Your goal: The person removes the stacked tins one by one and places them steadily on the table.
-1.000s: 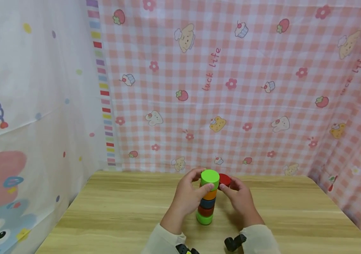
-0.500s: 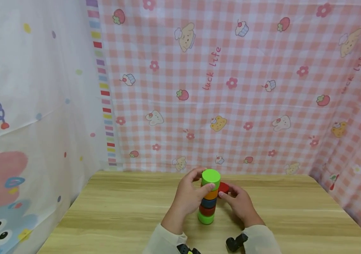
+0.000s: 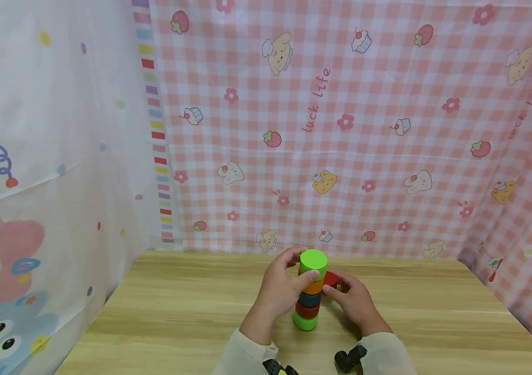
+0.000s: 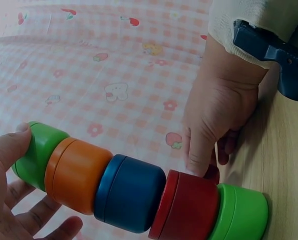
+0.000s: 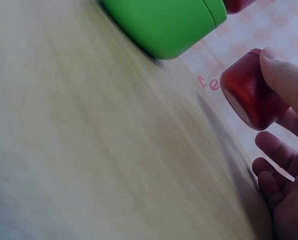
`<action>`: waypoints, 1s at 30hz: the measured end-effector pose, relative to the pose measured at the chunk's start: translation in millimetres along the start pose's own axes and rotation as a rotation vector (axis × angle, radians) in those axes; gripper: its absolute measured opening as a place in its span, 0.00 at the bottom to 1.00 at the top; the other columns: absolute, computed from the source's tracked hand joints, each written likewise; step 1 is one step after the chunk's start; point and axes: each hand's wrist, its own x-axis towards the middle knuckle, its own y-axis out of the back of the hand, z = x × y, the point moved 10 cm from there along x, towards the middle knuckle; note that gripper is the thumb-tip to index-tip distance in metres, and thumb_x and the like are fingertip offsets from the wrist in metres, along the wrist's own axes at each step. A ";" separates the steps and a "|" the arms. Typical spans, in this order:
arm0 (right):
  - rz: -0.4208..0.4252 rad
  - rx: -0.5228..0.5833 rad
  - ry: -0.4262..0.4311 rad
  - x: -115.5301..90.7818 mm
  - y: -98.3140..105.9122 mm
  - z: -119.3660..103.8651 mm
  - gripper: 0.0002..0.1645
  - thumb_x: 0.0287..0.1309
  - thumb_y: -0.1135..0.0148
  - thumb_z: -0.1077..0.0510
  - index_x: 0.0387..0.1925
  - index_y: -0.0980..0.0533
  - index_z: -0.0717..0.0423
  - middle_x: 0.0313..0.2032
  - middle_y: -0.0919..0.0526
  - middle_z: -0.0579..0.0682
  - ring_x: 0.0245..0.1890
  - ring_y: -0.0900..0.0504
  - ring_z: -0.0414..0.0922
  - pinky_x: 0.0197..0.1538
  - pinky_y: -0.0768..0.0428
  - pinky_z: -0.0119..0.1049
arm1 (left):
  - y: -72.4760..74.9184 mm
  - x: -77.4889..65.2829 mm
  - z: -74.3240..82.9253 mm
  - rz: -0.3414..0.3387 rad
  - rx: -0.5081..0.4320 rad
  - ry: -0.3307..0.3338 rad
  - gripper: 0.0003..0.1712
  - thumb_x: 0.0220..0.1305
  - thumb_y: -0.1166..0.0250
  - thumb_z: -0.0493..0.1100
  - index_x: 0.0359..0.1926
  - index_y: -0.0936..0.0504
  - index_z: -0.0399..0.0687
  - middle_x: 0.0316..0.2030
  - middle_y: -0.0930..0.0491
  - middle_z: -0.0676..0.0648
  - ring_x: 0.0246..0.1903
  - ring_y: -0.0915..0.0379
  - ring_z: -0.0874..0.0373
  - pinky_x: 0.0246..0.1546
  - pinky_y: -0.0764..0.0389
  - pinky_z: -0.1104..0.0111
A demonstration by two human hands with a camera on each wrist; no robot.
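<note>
A column of small round lidded jars stands upright on the table, running from a green jar [image 3: 314, 263] on top through orange [image 4: 79, 172], blue [image 4: 130, 192] and red [image 4: 186, 205] to a green jar [image 4: 241, 212] at the bottom. Round the top of the column, my left hand [image 3: 279, 286] grips the upper green jar, its thumb in front. My right hand [image 3: 355, 299] pinches a separate red jar [image 5: 256, 92] between thumb and fingers, just right of and behind the column. That red jar appears raised off the tabletop in the right wrist view. The column partly hides it in the head view.
The wooden table [image 3: 177, 312] reaches back to a pink checked cloth [image 3: 364, 156] hanging behind it. A white printed cloth [image 3: 74, 130] hangs at the left. Black wrist devices [image 3: 350, 358] sit at both cuffs.
My right hand has lowered the separate red jar a little beside the column. My left hand keeps its grip on the top of the column. The head view has shifted slightly.
</note>
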 end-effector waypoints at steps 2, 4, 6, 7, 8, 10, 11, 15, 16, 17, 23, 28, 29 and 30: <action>-0.002 0.001 0.003 0.1 -0.5 -0.2 0.31 0.66 0.27 0.46 0.66 0.21 0.54 0.53 0.14 0.53 0.52 0.19 0.50 0.61 0.21 0.51 | 0.0 0.2 -0.1 0.000 0.002 0.001 0.29 0.66 0.25 0.54 0.66 0.20 0.61 0.62 0.19 0.51 0.65 0.27 0.44 0.62 0.24 0.41; -0.003 0.003 0.005 0.3 -1.0 -0.4 0.30 0.66 0.27 0.48 0.66 0.20 0.54 0.53 0.13 0.52 0.51 0.19 0.49 0.59 0.21 0.49 | 0.0 0.4 0.0 -0.001 0.002 0.001 0.29 0.66 0.25 0.54 0.66 0.20 0.61 0.62 0.19 0.50 0.65 0.27 0.43 0.62 0.24 0.41; -0.005 0.003 0.009 0.8 -1.9 -0.8 0.29 0.66 0.27 0.49 0.65 0.20 0.54 0.52 0.13 0.52 0.50 0.19 0.48 0.58 0.20 0.47 | 0.0 0.4 -0.1 -0.001 0.002 0.002 0.29 0.66 0.25 0.54 0.66 0.20 0.61 0.61 0.19 0.50 0.65 0.27 0.43 0.62 0.24 0.41; -0.006 0.003 0.011 1.1 -2.4 -0.8 0.29 0.66 0.27 0.50 0.65 0.20 0.54 0.52 0.13 0.51 0.50 0.19 0.48 0.57 0.20 0.46 | 0.0 0.4 -0.2 -0.002 0.003 0.002 0.29 0.66 0.25 0.54 0.66 0.20 0.61 0.61 0.19 0.50 0.64 0.27 0.44 0.62 0.24 0.42; -0.007 0.001 0.013 1.2 -2.8 -1.0 0.29 0.66 0.26 0.50 0.65 0.20 0.54 0.52 0.13 0.51 0.49 0.19 0.48 0.56 0.20 0.45 | -0.1 0.6 -0.4 -0.001 0.004 0.002 0.29 0.66 0.24 0.54 0.66 0.20 0.61 0.61 0.19 0.51 0.64 0.27 0.44 0.61 0.23 0.42; -0.007 -0.006 0.017 1.4 -3.3 -1.2 0.28 0.66 0.26 0.51 0.65 0.19 0.54 0.51 0.13 0.51 0.48 0.18 0.47 0.56 0.20 0.44 | -0.2 0.7 -0.6 -0.001 0.005 0.001 0.29 0.66 0.24 0.54 0.66 0.20 0.61 0.61 0.19 0.51 0.64 0.27 0.45 0.61 0.23 0.42; -0.007 -0.010 0.019 1.3 -3.6 -1.3 0.28 0.66 0.26 0.51 0.64 0.19 0.54 0.51 0.12 0.50 0.48 0.18 0.47 0.56 0.20 0.45 | -0.2 0.7 -0.6 -0.002 0.006 0.000 0.29 0.66 0.24 0.54 0.66 0.20 0.61 0.61 0.19 0.51 0.63 0.27 0.45 0.61 0.23 0.43; -0.010 -0.021 0.019 1.0 -4.6 -1.3 0.27 0.66 0.26 0.53 0.63 0.19 0.55 0.51 0.12 0.51 0.49 0.17 0.47 0.58 0.19 0.49 | -0.6 0.7 -0.7 -0.005 0.002 -0.003 0.29 0.66 0.24 0.54 0.66 0.20 0.62 0.61 0.19 0.51 0.63 0.27 0.45 0.60 0.22 0.43; -0.011 -0.023 0.018 0.8 -4.8 -1.5 0.26 0.65 0.26 0.53 0.63 0.18 0.55 0.51 0.12 0.51 0.49 0.17 0.47 0.59 0.19 0.50 | -0.8 0.7 -0.8 -0.006 0.002 -0.004 0.29 0.66 0.25 0.54 0.66 0.20 0.62 0.61 0.19 0.51 0.63 0.27 0.45 0.60 0.22 0.43; -0.010 -0.026 0.017 0.8 -4.9 -1.4 0.26 0.65 0.26 0.54 0.63 0.18 0.55 0.51 0.12 0.51 0.49 0.17 0.47 0.59 0.19 0.51 | -0.9 0.6 -0.8 -0.007 0.000 -0.003 0.29 0.66 0.25 0.54 0.66 0.20 0.62 0.61 0.19 0.51 0.63 0.27 0.45 0.60 0.22 0.43; -0.017 -0.046 0.013 0.1 -5.2 -3.2 0.25 0.65 0.26 0.55 0.62 0.18 0.55 0.53 0.12 0.51 0.51 0.17 0.48 0.61 0.20 0.54 | -1.1 0.1 -0.2 -0.008 0.001 -0.004 0.30 0.66 0.25 0.54 0.67 0.20 0.60 0.61 0.19 0.51 0.63 0.27 0.46 0.60 0.22 0.43; -0.024 -0.047 0.004 0.0 -5.5 -3.2 0.26 0.64 0.25 0.54 0.61 0.18 0.56 0.51 0.12 0.51 0.48 0.18 0.47 0.59 0.20 0.52 | -0.6 -0.2 0.1 -0.005 0.005 0.001 0.29 0.66 0.25 0.54 0.67 0.20 0.61 0.61 0.19 0.50 0.63 0.27 0.47 0.60 0.22 0.43; -0.023 -0.043 0.000 0.1 -5.5 -2.7 0.26 0.64 0.25 0.55 0.61 0.18 0.56 0.51 0.12 0.51 0.48 0.18 0.47 0.59 0.20 0.51 | -0.5 -0.2 0.1 -0.005 0.005 0.001 0.29 0.66 0.25 0.54 0.66 0.20 0.61 0.61 0.19 0.50 0.63 0.27 0.48 0.60 0.22 0.43; -0.022 -0.042 -0.002 0.2 -5.5 -2.4 0.26 0.63 0.25 0.55 0.61 0.18 0.56 0.51 0.12 0.51 0.48 0.18 0.47 0.58 0.19 0.51 | -0.5 -0.1 0.1 -0.004 0.006 0.001 0.29 0.66 0.25 0.54 0.66 0.20 0.61 0.61 0.19 0.50 0.63 0.27 0.48 0.59 0.22 0.44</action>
